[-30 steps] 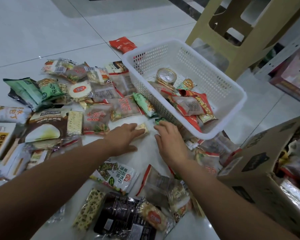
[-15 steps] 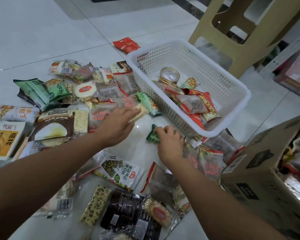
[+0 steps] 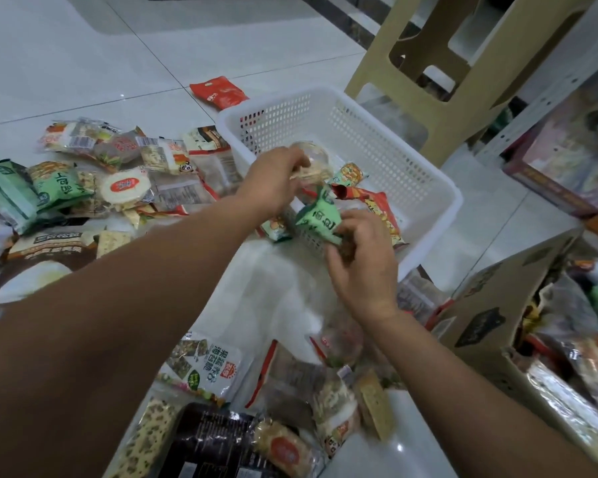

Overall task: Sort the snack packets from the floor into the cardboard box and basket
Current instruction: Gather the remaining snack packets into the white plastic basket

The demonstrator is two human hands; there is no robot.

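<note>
Both hands have lifted off the floor (image 3: 83, 63) to the basket (image 3: 387, 146), the left hand (image 3: 273, 184) pinching a pale biscuit packet (image 3: 302, 174) above it, the right hand (image 3: 363, 263) gripping a green packet (image 3: 320, 219) at its near rim, where an early release may drop it outside.

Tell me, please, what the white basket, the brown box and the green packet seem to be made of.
White basket: moulded plastic, slightly glossy, with perforated walls. Brown box: matte cardboard, judging by its folded flap and printed face. Green packet: probably thin plastic film, creased where the right hand grips it.
</note>
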